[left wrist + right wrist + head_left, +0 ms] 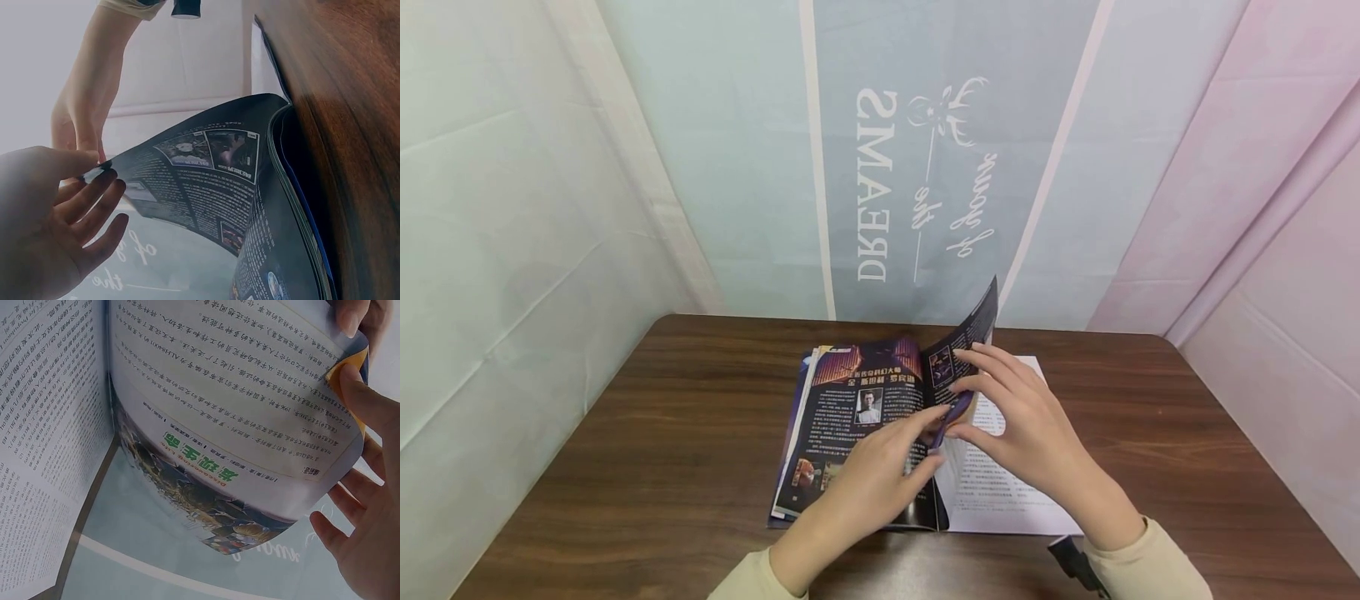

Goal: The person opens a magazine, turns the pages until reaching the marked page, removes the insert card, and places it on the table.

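Observation:
An open magazine (pixel 833 437) lies on the table, its left page dark with a small portrait photo. One dark page (pixel 966 333) stands raised and curved near the spine; its pale back, with a picture of animals, shows in the right wrist view. My left hand (pixel 883 471) pinches the raised page's near edge between thumb and fingers. On the other side, my right hand (pixel 1026 417) holds the same edge, thumb on an orange patch (pixel 350 372) at the corner and fingers behind the sheet. Under it lies a white printed page (pixel 1015 500).
The brown wooden table (pixel 662 467) extends around the magazine. A printed cloth (pixel 760 167) with white lettering hangs behind it, and pale cloth walls stand at both sides. A black strap device (pixel 1075 562) sits at the right wrist.

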Tool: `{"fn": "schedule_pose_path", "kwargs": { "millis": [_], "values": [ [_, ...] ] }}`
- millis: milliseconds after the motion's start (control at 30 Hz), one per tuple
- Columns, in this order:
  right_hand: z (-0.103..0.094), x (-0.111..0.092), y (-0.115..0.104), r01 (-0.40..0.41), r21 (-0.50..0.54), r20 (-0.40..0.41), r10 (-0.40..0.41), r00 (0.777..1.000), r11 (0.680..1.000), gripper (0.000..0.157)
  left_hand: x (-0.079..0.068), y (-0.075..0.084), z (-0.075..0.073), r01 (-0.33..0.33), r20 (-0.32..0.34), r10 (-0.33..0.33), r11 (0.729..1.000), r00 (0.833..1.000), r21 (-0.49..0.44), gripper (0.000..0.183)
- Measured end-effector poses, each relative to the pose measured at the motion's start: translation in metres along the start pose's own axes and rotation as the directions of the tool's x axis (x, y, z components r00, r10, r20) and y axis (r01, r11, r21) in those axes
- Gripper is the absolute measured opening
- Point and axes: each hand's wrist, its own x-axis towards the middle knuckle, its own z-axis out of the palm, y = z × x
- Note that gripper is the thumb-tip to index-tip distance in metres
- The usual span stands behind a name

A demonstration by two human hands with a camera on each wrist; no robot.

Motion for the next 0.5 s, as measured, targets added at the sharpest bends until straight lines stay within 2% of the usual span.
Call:
{"fn": "schedule_pose_path", "kwargs": {
  "millis": [167,500],
  "values": [
    [0.000,-0.002,-0.002,-0.007,0.019,-0.017,0.008,1.000,1.000,0.054,-0.001,-0.003,0.001,0.017,-0.041,-0.017,1.000,0.999,-0.001,0.057],
    [-0.006,-0.009,-0.005,-0.011,0.020,-0.061,0.012,0.998,1.000,0.058,-0.007,-0.012,-0.003,0.152,-0.040,-0.153,0.988,0.987,-0.015,0.063]
  ]
}}
